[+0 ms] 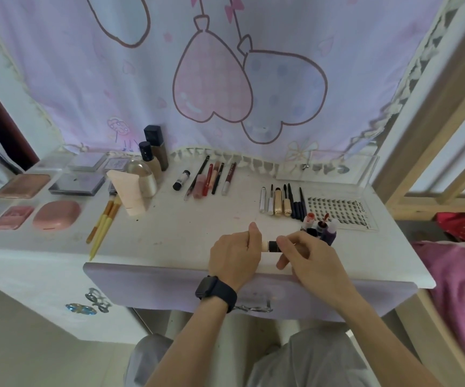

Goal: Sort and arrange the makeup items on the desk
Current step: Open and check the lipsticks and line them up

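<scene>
The left hand (234, 256) curls round the cream end of a small tube (271, 246). The right hand (309, 256) pinches its black cap, over the worktop's (170, 233) near edge, right of centre.

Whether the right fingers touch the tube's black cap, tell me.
Touching. Head view: the fingers of the right hand pinch the black cap of the small tube, whose pale body the left hand grips.
</scene>
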Tool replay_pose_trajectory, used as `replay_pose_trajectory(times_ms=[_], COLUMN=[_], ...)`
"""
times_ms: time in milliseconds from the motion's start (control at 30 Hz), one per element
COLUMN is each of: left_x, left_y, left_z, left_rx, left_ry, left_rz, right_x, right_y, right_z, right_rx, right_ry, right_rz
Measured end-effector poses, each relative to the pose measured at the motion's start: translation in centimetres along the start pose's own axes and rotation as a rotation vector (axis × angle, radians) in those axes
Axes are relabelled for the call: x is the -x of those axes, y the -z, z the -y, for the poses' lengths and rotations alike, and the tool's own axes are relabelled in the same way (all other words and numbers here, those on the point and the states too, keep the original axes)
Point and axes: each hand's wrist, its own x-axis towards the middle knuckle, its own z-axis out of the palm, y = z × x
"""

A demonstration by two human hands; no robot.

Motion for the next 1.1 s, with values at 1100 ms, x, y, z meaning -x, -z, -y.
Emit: replay_pose_trajectory(times_ms=[1100], left_x=[4.0], left_y=[6.4], left_z=[-0.9], left_rx=[0.621], left_ry=[0.08], left_rz=[0.395], right_x=[3.2], right_y=[1.7], right_z=[0.3], right_rx=[-0.297], right_ry=[0.015], right_rz=[0.068])
